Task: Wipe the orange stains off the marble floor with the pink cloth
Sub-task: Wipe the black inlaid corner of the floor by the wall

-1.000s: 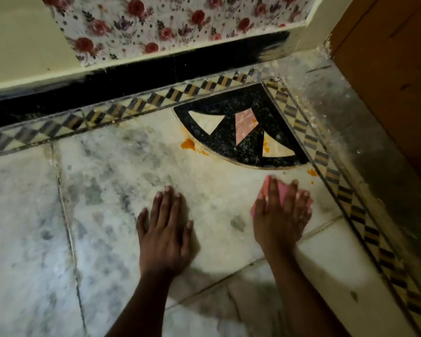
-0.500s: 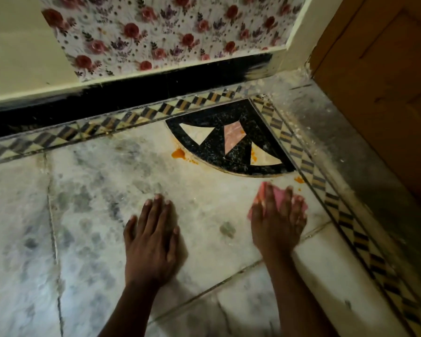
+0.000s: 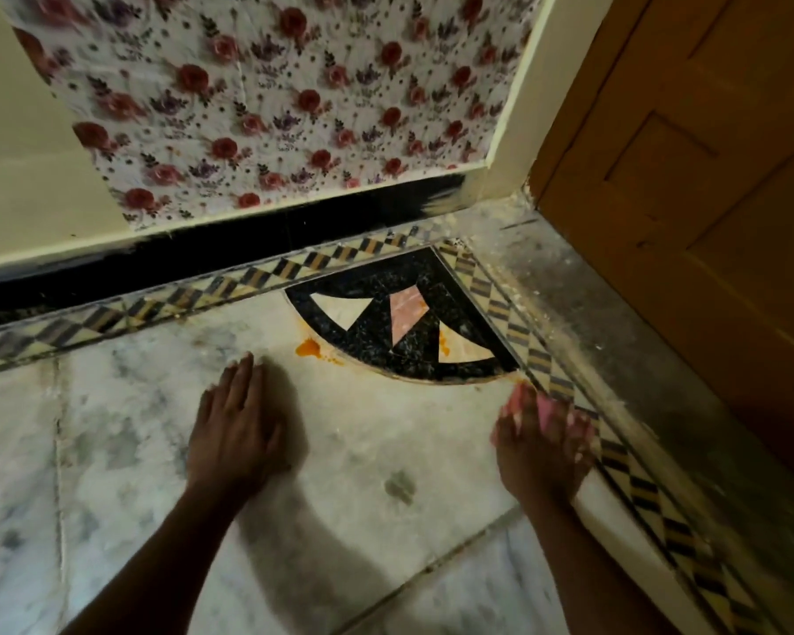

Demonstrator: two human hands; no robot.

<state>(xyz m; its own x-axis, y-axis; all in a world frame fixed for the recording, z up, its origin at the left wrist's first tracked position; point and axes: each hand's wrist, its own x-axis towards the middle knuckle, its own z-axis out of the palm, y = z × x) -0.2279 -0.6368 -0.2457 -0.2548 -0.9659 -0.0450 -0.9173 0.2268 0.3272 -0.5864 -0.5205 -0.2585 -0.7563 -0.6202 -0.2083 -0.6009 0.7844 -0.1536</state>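
My right hand [image 3: 542, 446] presses the pink cloth [image 3: 546, 412] flat on the white marble floor [image 3: 363, 451], right against the chequered border strip. Only bits of the cloth show between my fingers. My left hand [image 3: 237, 428] lies palm down on the marble, fingers together, holding nothing. An orange stain [image 3: 309, 348] sits just ahead of the left hand, at the curved edge of the black corner inlay [image 3: 399, 323]. A thinner orange smear [image 3: 444, 340] marks the inlay itself. Motion blurs both hands.
A chequered border strip [image 3: 542, 359] runs along two sides of the floor. Behind it are a black skirting [image 3: 202, 258] and a wall with flowered paper [image 3: 271, 93]. A brown wooden door [image 3: 688, 176] stands at the right above a dusty grey sill [image 3: 615, 341].
My right hand has slid the cloth rightward to the border strip, over the small orange spot that showed there. My left hand moved forward toward the orange stain. The view tilted up.
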